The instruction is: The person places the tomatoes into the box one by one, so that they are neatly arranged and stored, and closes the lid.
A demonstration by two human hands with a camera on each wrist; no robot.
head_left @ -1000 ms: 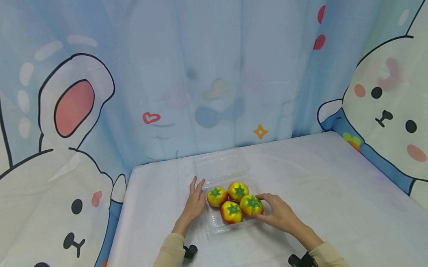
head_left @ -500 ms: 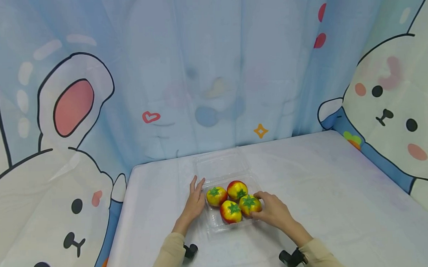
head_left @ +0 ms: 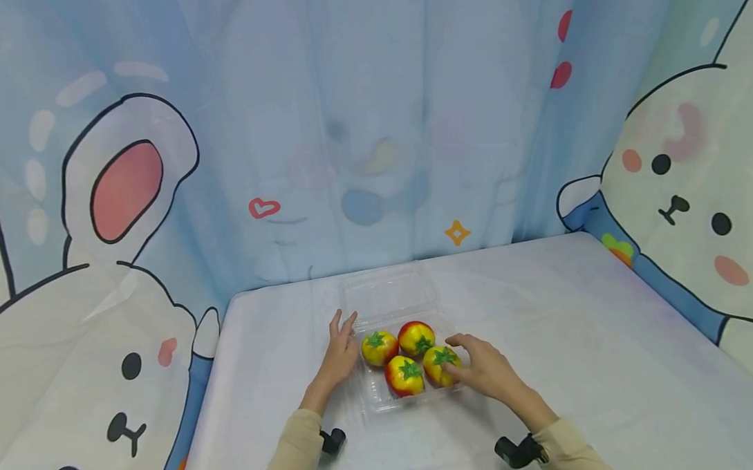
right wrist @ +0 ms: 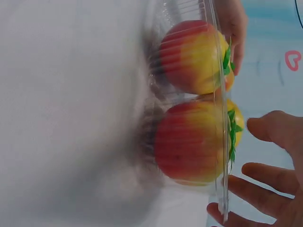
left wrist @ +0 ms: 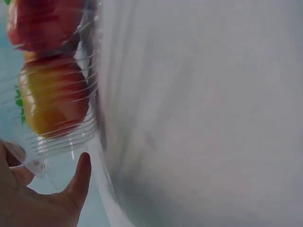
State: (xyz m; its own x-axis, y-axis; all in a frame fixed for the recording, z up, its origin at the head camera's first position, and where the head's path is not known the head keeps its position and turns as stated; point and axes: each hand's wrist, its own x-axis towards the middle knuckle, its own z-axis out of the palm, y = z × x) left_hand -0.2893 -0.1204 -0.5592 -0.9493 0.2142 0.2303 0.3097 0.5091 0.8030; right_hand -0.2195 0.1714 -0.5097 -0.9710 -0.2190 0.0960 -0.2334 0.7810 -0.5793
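Clear container (head_left: 377,392), on white-covered worktop (head_left: 560,311); lid (head_left: 387,290) open at far side. Contents: four red-yellow fruits (head_left: 403,385), green-topped. Left hand (head_left: 340,354): at container's left edge, grip unclenched, contact hard to judge. Right hand (head_left: 488,371): grip loose, fingers spread, beside the rightmost fruit (head_left: 434,373).

Glossy fruits (head_left: 402,382), ribbed clear plastic container (head_left: 377,395)

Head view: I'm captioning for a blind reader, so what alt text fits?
Four red-yellow fruits with green tops sit in an open clear box on a white table. The left hand is at the box's left side, the right hand by the rightmost fruit.
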